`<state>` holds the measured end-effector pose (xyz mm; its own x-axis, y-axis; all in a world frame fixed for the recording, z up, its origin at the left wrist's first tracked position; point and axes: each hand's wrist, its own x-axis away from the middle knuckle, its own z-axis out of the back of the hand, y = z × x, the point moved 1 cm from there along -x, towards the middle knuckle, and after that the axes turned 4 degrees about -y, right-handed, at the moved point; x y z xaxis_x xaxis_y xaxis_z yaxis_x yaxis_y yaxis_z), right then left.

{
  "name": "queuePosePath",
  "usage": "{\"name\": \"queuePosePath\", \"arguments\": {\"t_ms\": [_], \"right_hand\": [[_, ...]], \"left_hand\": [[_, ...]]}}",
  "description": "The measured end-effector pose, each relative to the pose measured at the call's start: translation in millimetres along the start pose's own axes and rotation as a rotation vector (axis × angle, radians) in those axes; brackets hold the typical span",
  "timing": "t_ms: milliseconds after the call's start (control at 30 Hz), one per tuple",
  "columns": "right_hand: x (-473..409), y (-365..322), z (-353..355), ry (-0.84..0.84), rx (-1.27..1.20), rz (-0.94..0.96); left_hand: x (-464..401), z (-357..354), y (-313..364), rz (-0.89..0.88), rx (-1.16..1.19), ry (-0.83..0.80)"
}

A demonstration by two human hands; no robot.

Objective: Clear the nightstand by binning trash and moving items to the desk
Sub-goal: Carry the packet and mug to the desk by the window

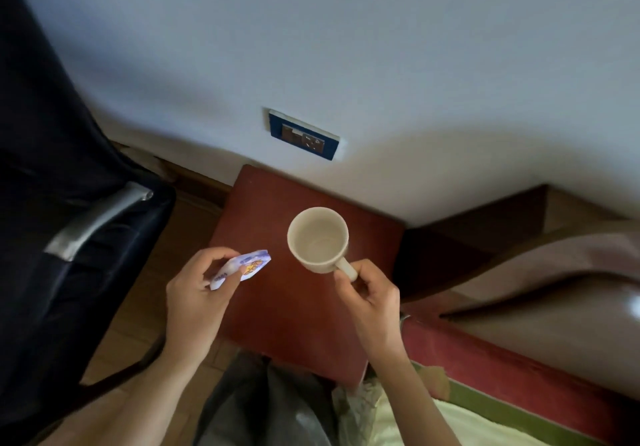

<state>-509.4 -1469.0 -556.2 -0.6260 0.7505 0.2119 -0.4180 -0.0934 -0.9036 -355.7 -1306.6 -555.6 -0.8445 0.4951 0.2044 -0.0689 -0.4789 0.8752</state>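
My left hand (199, 284) pinches the wrapper (242, 267) at 9 o'clock, my right hand (369, 291) grips the empty mug (318, 239) by its handle at 3, both above the nightstand (294, 307)

A bedroom: a small red-brown nightstand (273, 293) stands against a pale wall with a socket (304, 138), beside a bed (540, 369) with wooden headboard (485, 224), and a dark chair (69, 203).

Cream mug (318, 239), purple-orange printed wrapper (246, 267), reddish-brown nightstand (298, 314)
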Motion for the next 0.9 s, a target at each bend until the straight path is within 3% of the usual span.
{"name": "queuePosePath", "arguments": {"t_ms": [467, 900], "right_hand": [[77.6, -156.8, -12.6, -0.304, 0.013, 0.178], [253.0, -215.2, -156.4, -0.669, 0.039, 0.205]], "left_hand": [[113.6, 154.6, 87.6, -0.037, 0.094, 0.315], [322.6, 317.5, -6.3, 0.136, 0.165, 0.672]]}}
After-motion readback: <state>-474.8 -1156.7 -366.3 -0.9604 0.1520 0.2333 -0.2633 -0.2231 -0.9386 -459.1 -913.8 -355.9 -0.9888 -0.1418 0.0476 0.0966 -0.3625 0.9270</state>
